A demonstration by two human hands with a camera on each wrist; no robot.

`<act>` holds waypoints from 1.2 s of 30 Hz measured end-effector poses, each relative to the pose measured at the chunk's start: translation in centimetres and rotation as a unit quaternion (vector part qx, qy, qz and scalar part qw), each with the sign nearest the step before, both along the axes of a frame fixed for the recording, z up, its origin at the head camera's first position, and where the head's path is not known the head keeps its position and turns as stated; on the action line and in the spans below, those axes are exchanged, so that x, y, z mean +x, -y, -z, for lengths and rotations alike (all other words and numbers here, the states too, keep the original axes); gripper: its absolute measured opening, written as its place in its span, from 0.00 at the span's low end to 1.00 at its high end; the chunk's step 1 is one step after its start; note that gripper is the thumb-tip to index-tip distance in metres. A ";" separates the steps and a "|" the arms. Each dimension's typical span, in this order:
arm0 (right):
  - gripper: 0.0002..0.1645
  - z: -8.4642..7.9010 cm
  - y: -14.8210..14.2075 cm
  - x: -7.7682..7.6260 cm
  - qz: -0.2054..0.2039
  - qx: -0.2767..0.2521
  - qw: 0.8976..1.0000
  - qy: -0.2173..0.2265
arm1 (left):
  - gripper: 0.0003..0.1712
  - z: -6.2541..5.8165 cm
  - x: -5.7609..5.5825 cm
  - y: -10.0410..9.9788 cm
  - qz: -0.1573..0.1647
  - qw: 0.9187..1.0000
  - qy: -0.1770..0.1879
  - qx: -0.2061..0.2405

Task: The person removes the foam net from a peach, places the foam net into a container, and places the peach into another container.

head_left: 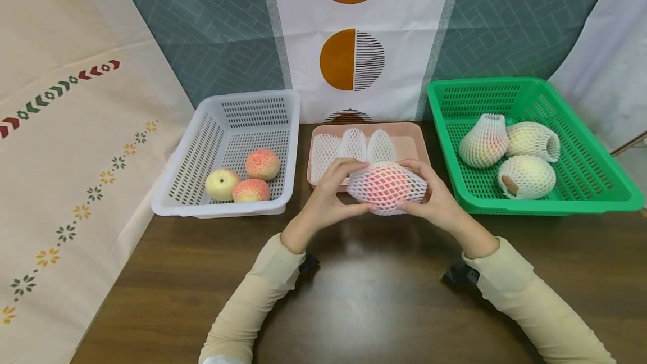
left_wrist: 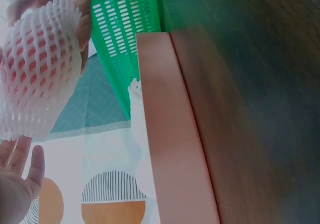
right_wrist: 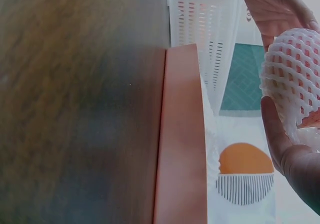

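A red and cream peach (head_left: 386,184) wrapped in a white foam net sleeve (head_left: 360,185) is held up between both hands, above the front of a pink tray (head_left: 411,142). My left hand (head_left: 328,192) grips the wrapped peach from the left, thumb in front and fingers behind. From the right, my right hand (head_left: 434,195) holds its other end the same way. In the left wrist view the net (left_wrist: 42,68) is stretched around the fruit. Several flat foam net sleeves (head_left: 354,145) lie in the tray behind the peach.
On the left stands a white basket (head_left: 202,128) with bare peaches (head_left: 263,164). A green basket (head_left: 455,205) on the right holds net-wrapped fruits (head_left: 485,142). Patterned cloth (head_left: 242,32) hangs behind the brown table (head_left: 354,296).
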State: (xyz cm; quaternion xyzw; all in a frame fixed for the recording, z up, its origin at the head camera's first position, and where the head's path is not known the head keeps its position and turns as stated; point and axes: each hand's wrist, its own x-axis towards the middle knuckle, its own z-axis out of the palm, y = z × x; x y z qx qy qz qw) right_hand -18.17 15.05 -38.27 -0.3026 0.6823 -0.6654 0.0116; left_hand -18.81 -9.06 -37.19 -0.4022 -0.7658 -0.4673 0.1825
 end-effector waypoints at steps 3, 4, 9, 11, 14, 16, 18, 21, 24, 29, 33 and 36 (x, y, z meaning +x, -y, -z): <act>0.42 0.0 -0.1 0.0 -0.003 -0.009 1.000 0.003 | 0.41 -0.2 0.0 0.0 -0.006 1.000 -0.015 0.005; 0.42 -0.1 -0.1 0.0 -0.002 -0.012 1.000 0.003 | 0.41 -0.2 0.0 0.0 -0.010 1.000 -0.020 0.007; 0.41 -0.1 -0.3 0.0 0.006 -0.022 1.000 0.013 | 0.39 -0.3 -0.4 0.2 -0.024 0.999 -0.038 0.027; 0.41 -0.2 -0.5 0.1 0.010 -0.023 1.000 0.016 | 0.33 -0.2 -0.5 0.4 -0.025 0.998 -0.045 0.043; 0.41 -0.2 -0.6 0.2 0.011 -0.025 0.999 0.019 | 0.20 -0.2 -0.7 0.7 -0.019 0.996 -0.057 0.071; 0.41 -0.3 -0.7 0.2 0.011 -0.026 0.999 0.020 | 0.11 -0.3 -0.8 0.9 -0.018 0.994 -0.062 0.084; 0.41 -0.3 -0.7 0.2 0.009 -0.028 0.999 0.021 | 0.05 -0.4 -0.9 1.1 -0.019 0.994 -0.063 0.085; 0.41 -0.3 -0.7 0.2 0.007 -0.030 0.999 0.024 | 0.02 -0.5 -1.0 1.3 -0.017 0.996 -0.054 0.074; 0.40 -0.2 -0.8 0.2 0.003 -0.036 0.999 0.027 | 0.02 -0.7 -1.0 1.5 -0.005 0.997 -0.038 0.060; 0.39 -0.2 -0.8 0.2 -0.007 -0.049 0.998 0.029 | 0.07 -0.9 -0.9 1.7 0.021 0.999 -0.009 0.047; 0.39 -0.2 -0.8 0.2 -0.013 -0.053 0.998 0.032 | 0.09 -1.0 -0.6 1.8 0.038 0.998 0.025 0.049; 0.39 -0.2 -0.7 0.2 -0.013 -0.051 0.998 0.033 | 0.12 -1.1 -0.4 1.9 0.057 0.995 0.056 0.057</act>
